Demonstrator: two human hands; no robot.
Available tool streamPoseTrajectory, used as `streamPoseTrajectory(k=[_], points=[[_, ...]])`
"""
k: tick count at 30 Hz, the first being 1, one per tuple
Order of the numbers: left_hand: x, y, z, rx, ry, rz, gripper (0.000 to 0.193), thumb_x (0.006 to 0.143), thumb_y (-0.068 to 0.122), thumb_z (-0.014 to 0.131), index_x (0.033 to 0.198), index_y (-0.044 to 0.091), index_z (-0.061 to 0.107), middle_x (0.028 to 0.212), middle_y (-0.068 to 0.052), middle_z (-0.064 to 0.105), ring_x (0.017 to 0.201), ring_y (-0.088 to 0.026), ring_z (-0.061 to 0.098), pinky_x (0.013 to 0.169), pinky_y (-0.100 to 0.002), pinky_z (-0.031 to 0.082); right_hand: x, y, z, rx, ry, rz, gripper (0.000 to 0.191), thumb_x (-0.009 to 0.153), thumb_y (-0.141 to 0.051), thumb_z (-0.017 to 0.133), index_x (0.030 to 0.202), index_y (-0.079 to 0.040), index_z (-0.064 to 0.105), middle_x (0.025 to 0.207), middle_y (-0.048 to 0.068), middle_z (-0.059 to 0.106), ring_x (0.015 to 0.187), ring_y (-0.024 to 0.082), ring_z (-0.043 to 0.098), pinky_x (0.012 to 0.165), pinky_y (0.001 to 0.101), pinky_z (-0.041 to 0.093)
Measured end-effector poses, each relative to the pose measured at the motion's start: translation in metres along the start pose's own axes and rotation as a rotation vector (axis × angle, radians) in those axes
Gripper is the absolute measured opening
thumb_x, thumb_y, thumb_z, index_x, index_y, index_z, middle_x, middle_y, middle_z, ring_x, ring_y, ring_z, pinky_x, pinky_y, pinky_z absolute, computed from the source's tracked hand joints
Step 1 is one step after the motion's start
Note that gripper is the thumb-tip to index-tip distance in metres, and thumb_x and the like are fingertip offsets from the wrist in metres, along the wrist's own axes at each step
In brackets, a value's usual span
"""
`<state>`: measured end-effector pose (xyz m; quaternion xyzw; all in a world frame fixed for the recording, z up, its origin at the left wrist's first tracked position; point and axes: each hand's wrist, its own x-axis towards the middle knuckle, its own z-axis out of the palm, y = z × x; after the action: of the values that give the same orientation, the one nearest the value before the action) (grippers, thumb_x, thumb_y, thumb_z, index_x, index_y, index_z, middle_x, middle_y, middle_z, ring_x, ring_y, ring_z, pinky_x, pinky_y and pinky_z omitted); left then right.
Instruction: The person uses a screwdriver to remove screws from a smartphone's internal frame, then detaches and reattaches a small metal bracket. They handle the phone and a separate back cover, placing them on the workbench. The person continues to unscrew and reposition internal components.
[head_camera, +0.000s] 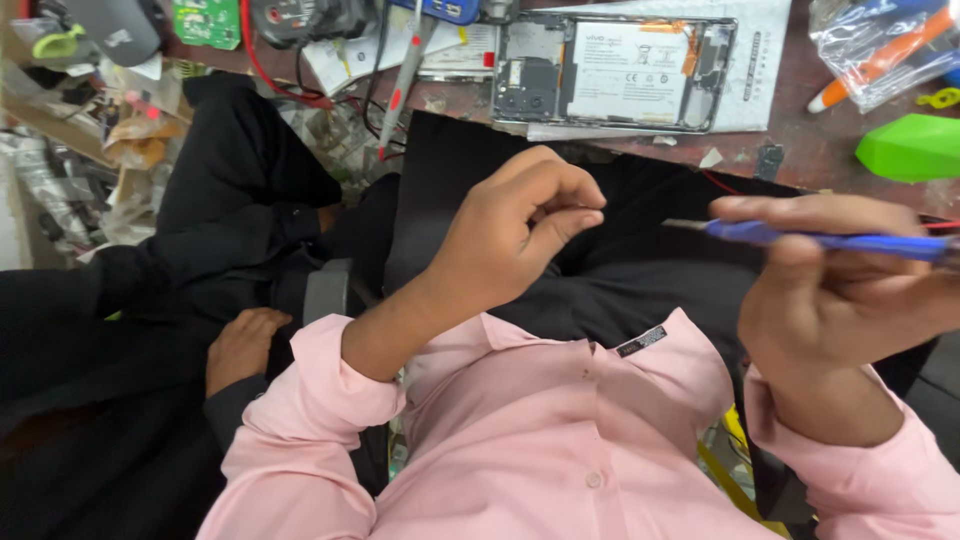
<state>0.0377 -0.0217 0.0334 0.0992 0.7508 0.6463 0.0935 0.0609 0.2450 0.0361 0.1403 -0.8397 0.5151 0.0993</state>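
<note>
My left hand (515, 235) hovers over a black mat (445, 190), its thumb and forefinger pinched together; whether anything tiny sits between them I cannot tell. My right hand (835, 300) grips a blue-handled screwdriver (830, 241). Its metal tip points left toward the pinched fingers, a short gap away. Both hands are raised above my lap and pink shirt. An opened phone (612, 73) with its back removed lies on white paper at the far side of the table, beyond both hands.
Another person in black sits at my left, one hand (245, 345) resting low. A green plastic object (912, 148) and a clear bag of orange tools (880, 45) lie at right. Red wires (275, 80), a probe (403, 85) and a green circuit board (205, 22) crowd the table's far left.
</note>
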Motion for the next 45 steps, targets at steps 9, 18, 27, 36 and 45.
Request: streamPoseTrajectory(k=[9,18,27,36,45], points=[[0.017,0.007,0.022,0.019,-0.097,0.084,0.015,0.098,0.014,0.077,0.107,0.006,0.068,0.096,-0.003,0.063,0.085,-0.013,0.066,0.074,-0.026,0.053,-0.009,0.007,-0.007,0.067,0.010,-0.130,0.065,0.118,-0.002,0.054,0.158,-0.034,0.014,0.113,0.017,0.063,0.089,0.026,0.075,0.088,0.0397,0.060],[0.018,0.012,0.029,0.044,-0.106,0.084,0.013,0.097,0.014,0.078,0.104,0.006,0.070,0.093,-0.004,0.062,0.082,-0.015,0.063,0.073,-0.027,0.052,0.016,0.001,0.000,0.228,-0.046,-0.266,0.065,0.108,0.013,0.049,0.149,-0.028,0.022,0.115,0.025,0.065,0.088,0.032,0.077,0.086,0.0455,0.064],[0.021,0.003,0.034,-0.006,-0.077,0.016,0.010,0.095,0.012,0.077,0.102,0.006,0.073,0.090,-0.003,0.064,0.075,-0.013,0.062,0.068,-0.027,0.051,0.032,0.001,0.001,0.232,-0.172,-0.325,0.050,0.103,0.016,0.049,0.137,-0.014,0.029,0.108,0.028,0.064,0.092,0.040,0.076,0.085,0.0483,0.062],[0.047,0.000,0.044,0.306,0.121,0.261,0.010,0.089,0.016,0.081,0.095,0.011,0.074,0.093,-0.005,0.063,0.088,-0.027,0.061,0.079,-0.037,0.049,0.050,0.003,-0.005,0.028,-0.143,-0.352,0.049,0.107,0.022,0.051,0.132,-0.011,0.024,0.110,0.029,0.064,0.094,0.038,0.074,0.087,0.0431,0.064],[0.101,-0.014,0.048,0.478,0.199,0.387,0.008,0.081,0.015,0.082,0.086,0.015,0.076,0.083,-0.002,0.067,0.087,-0.027,0.061,0.079,-0.046,0.042,0.077,0.052,-0.007,-0.252,-0.054,-0.354,0.046,0.108,0.020,0.053,0.132,-0.009,0.028,0.111,0.028,0.065,0.095,0.037,0.074,0.087,0.0416,0.063]])
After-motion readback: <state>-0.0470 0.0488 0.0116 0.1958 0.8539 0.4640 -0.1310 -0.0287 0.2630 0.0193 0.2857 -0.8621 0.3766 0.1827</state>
